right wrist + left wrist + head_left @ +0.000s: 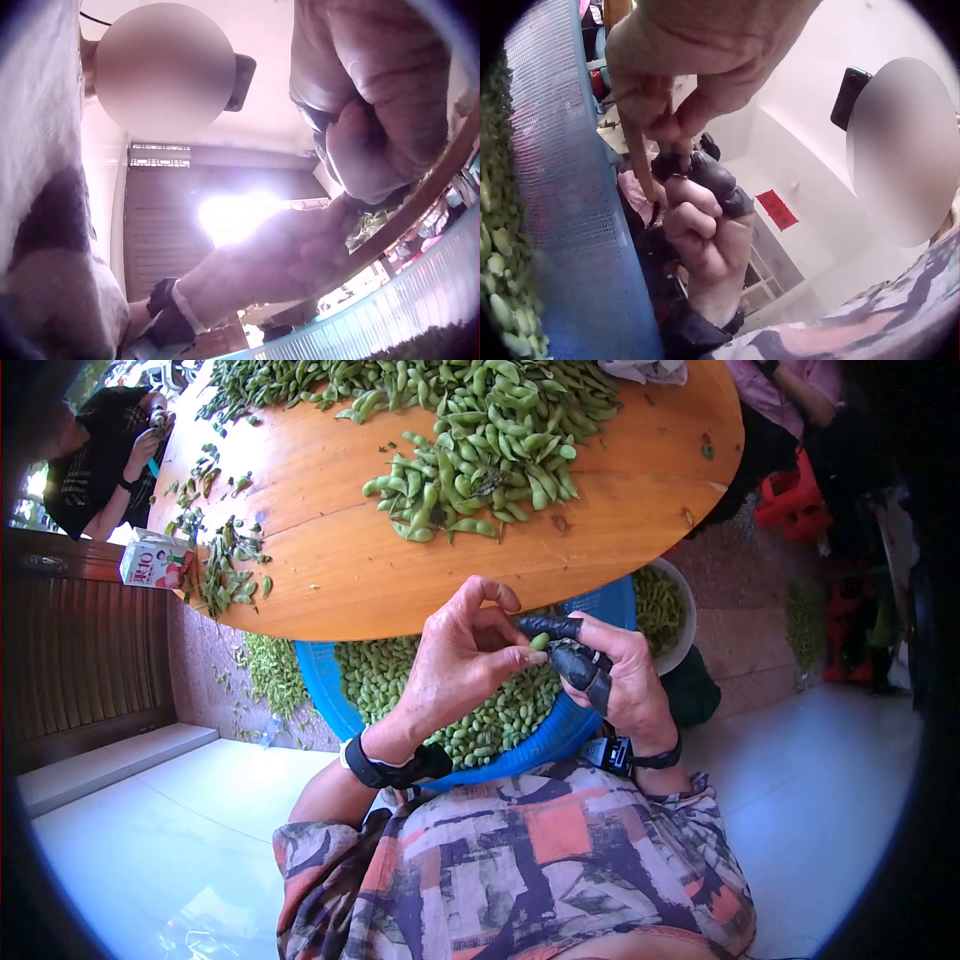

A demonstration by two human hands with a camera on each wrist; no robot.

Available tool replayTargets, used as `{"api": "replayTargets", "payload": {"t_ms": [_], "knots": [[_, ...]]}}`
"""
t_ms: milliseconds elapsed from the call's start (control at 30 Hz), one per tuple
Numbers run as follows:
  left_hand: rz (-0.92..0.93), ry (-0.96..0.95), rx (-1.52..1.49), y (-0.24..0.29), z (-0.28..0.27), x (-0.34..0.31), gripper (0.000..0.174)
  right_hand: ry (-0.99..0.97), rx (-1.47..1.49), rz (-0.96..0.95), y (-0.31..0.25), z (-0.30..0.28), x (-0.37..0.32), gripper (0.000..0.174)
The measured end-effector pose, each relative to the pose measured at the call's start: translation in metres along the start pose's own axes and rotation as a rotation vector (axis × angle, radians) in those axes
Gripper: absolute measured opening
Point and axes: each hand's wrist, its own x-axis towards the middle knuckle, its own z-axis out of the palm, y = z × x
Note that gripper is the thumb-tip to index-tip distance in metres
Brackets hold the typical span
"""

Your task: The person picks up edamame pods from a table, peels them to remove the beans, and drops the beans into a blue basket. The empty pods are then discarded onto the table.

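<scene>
My left hand (520, 635) and right hand (562, 645) meet just below the edge of the round wooden table (330, 560), above a blue mesh basket (320, 670). Both pinch one small green pod (539, 642) between their fingertips. Black covers wrap the thumb and forefinger of the right hand. In the left wrist view the left hand's fingers (667, 127) press down onto the black-covered fingers (712, 180); the pod is hidden there. A large pile of green pods (480, 450) lies on the table ahead.
The basket holds many green soybeans (480, 710); its wall (570, 225) fills the left wrist view. A white bowl (685, 620) of pods stands to its right. A carton (155, 560) sits at the table's left edge. Other people sit at far left (100, 460) and far right (790, 390).
</scene>
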Motion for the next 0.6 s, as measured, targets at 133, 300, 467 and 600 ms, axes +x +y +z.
{"api": "replayTargets", "payload": {"t_ms": [133,300,467,600], "knots": [[-0.019,-0.039,-0.199,-0.006,0.002,-0.001,0.041,-0.083,0.117,-0.039,0.01,-0.01,0.001,0.025],[-0.123,-0.204,-0.53,-0.019,0.005,-0.003,0.046,-0.214,0.579,0.111,0.017,-0.013,0.0,0.028],[-0.145,-0.165,-0.374,-0.016,0.005,-0.008,0.035,-0.124,0.091,0.022,0.01,-0.008,-0.003,0.02],[-0.047,-0.164,-0.021,-0.028,0.003,-0.015,0.026,-0.099,-0.349,-0.25,0.013,-0.002,-0.005,0.021]]}}
